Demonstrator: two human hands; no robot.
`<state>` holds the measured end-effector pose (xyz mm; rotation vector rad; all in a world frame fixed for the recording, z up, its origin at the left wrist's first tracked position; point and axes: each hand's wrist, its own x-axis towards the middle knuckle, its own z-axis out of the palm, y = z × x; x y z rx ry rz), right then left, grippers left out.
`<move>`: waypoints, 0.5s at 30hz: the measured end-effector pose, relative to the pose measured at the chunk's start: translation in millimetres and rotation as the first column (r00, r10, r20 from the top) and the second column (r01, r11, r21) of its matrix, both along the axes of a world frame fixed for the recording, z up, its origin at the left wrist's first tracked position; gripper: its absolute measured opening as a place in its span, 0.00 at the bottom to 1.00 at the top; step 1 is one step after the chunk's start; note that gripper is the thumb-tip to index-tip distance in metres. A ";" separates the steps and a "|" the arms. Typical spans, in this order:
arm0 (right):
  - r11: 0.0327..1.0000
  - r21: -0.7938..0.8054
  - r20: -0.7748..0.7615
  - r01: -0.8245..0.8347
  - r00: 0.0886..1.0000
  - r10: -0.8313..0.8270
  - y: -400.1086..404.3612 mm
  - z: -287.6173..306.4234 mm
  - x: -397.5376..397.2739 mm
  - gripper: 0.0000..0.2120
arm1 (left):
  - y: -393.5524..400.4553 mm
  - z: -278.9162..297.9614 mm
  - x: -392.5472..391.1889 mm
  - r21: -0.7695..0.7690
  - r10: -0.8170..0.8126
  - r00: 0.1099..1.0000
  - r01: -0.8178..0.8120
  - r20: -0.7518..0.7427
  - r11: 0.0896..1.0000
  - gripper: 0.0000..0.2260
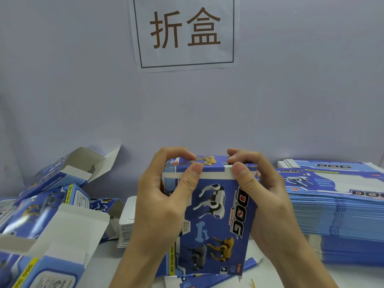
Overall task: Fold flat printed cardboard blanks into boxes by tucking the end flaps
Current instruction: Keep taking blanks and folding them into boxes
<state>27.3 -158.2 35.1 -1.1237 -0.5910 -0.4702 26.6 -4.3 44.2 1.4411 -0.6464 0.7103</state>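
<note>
A blue printed box (pixel 214 223) with robot dogs and the word "DOG" stands upright in front of me, formed into a sleeve. My left hand (pixel 164 196) grips its left side, thumb pressing the white edge of the top flap (pixel 214 173), fingers curled over the far top. My right hand (pixel 259 188) grips the right side the same way, thumb on the flap's right end. The box's lower end shows loose flaps near the table.
A tall stack of flat blue blanks (pixel 336 206) lies at the right. Several folded boxes with open flaps (pixel 52 215) are piled at the left. A small stack of white cards (pixel 127 223) sits behind my left wrist. A paper sign (pixel 185 32) hangs on the wall.
</note>
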 end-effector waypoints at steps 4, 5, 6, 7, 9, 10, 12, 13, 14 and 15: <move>0.999 -0.029 0.005 -0.022 1.000 0.022 0.4 -0.4 -0.3 0.07 | 3.6 -1.2 0.4 0.024 -0.071 0.996 0.073 -0.048 0.997 0.14; 0.999 -0.040 0.005 -0.022 1.000 0.022 0.8 -0.4 -0.7 0.07 | 4.6 -2.0 0.9 0.022 -0.080 0.995 0.082 -0.064 0.996 0.15; 0.999 -0.047 0.007 -0.022 1.000 0.022 1.0 -0.5 -0.9 0.06 | 5.5 -2.6 1.5 0.021 -0.085 0.993 0.087 -0.077 0.996 0.17; 0.998 -0.050 0.010 -0.024 1.000 0.025 1.1 -0.7 -1.3 0.06 | 6.5 -3.3 2.2 0.026 -0.086 0.993 0.089 -0.084 0.996 0.18; 0.998 -0.050 0.015 -0.032 0.999 0.033 1.5 -1.2 -1.6 0.06 | 7.8 -3.8 3.9 0.034 -0.096 0.991 0.099 -0.090 0.994 0.17; 0.998 -0.049 0.015 -0.035 0.999 0.035 1.9 -1.4 -1.6 0.06 | 8.4 -4.1 4.6 0.018 -0.120 0.988 0.123 -0.098 0.992 0.16; 0.998 -0.043 0.011 -0.045 0.999 0.046 3.5 -1.0 -1.6 0.06 | 9.3 -3.6 6.5 -0.052 -0.205 0.971 0.200 -0.123 0.978 0.15; 0.998 -0.043 0.008 -0.049 0.999 0.049 4.1 -0.9 -1.8 0.06 | 9.8 -3.4 7.3 -0.074 -0.229 0.965 0.221 -0.127 0.973 0.15; 0.998 -0.047 0.004 -0.048 0.999 0.049 4.6 -1.2 -1.6 0.06 | 10.1 -3.2 8.0 -0.077 -0.231 0.965 0.222 -0.125 0.972 0.16; 0.998 -0.051 -0.001 -0.046 0.999 0.046 4.7 -1.6 -1.4 0.05 | 10.5 -3.2 8.9 -0.073 -0.224 0.967 0.216 -0.122 0.974 0.17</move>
